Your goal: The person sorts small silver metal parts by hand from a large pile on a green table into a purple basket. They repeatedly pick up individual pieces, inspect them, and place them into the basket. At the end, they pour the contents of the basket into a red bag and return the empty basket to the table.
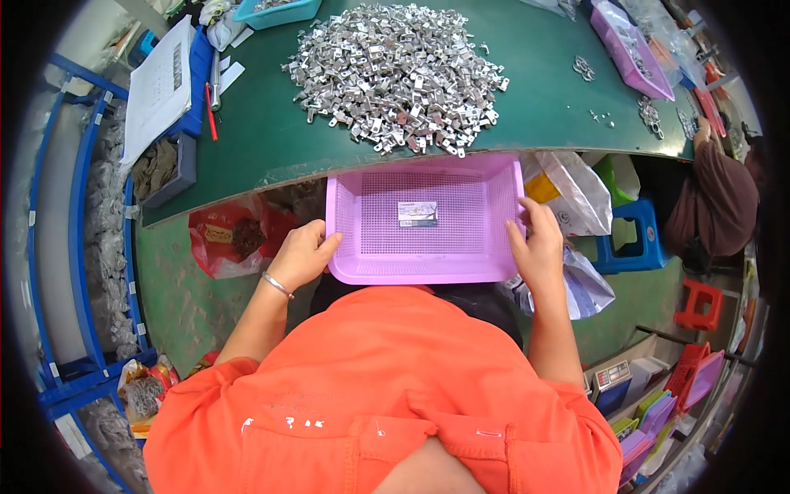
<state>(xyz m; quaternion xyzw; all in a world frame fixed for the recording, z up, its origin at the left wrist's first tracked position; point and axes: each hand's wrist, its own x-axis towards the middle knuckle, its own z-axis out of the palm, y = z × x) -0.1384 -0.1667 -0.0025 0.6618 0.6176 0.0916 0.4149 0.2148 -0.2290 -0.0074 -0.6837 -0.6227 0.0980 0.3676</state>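
Observation:
A purple plastic basket (378, 265) with a meshed bottom rests at my lap, its far rim against the table's front edge. My left hand (303, 253) grips its left wall, thumb over the rim. On the opposite side my right hand (536, 240) holds the right wall, with the thumb near the rim. Inside the basket lies one small printed card (418, 214), and nothing else shows in it. Just beyond, a large heap of small bent metal brackets (403, 74) covers the middle of the green table (247, 107).
A blue tray (276, 11) stands at the far left, near a red pen (211, 122) and papers (160, 99). A purple basket (632, 49) of metal parts sits far right. Another person (716, 198) works at the right. Bags (568, 193) and a blue stool (632, 239) are below.

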